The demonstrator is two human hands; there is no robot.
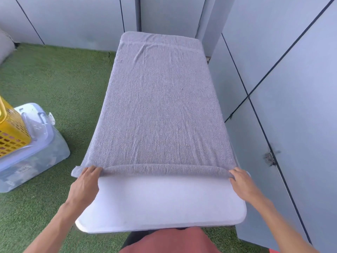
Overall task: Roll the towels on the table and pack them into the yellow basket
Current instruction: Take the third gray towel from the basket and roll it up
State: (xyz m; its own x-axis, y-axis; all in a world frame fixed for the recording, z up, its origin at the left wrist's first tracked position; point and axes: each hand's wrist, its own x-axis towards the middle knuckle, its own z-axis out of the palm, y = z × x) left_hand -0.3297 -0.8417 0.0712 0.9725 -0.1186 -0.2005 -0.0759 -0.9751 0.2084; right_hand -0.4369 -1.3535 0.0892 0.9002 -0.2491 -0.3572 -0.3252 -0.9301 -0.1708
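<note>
At far left, the yellow basket is seen standing on a clear lidded bin on the green turf, well apart from the work. The grey towel is found spread lengthwise over the white counter, its near edge turned over into a first narrow roll. The left hand is placed at the roll's left end, fingers curled over the fold and grasping it; a loose corner is noted just beside it. The right hand is placed at the right end, fingers likewise clenched on the fold. The step in hand is judged to be the opening turn. Even pressure from both ends is advised, so that the roll is kept tight, straight and free of skew.
</note>
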